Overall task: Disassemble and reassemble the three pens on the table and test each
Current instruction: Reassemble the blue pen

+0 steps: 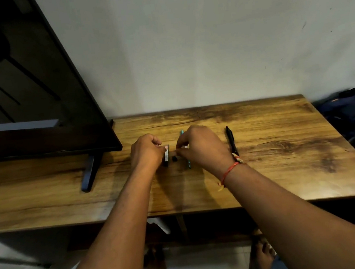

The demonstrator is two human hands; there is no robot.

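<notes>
My left hand (pixel 146 151) is closed around a dark pen body (pixel 166 156) with a silvery side, held upright over the wooden table (pixel 263 169). Just to its right, my right hand (pixel 204 148) pinches a small black pen piece (pixel 174 158) at the fingertips, a little apart from the pen body. A teal pen (pixel 189 165) lies on the table under my right hand, mostly hidden by it. A black pen (pixel 231 140) lies flat on the table to the right of my right wrist.
A dark flat screen (pixel 24 84) on a black stand foot (pixel 89 172) fills the left side of the table. A blue backpack (pixel 354 113) rests beyond the table's right edge. The wall stands right behind the table.
</notes>
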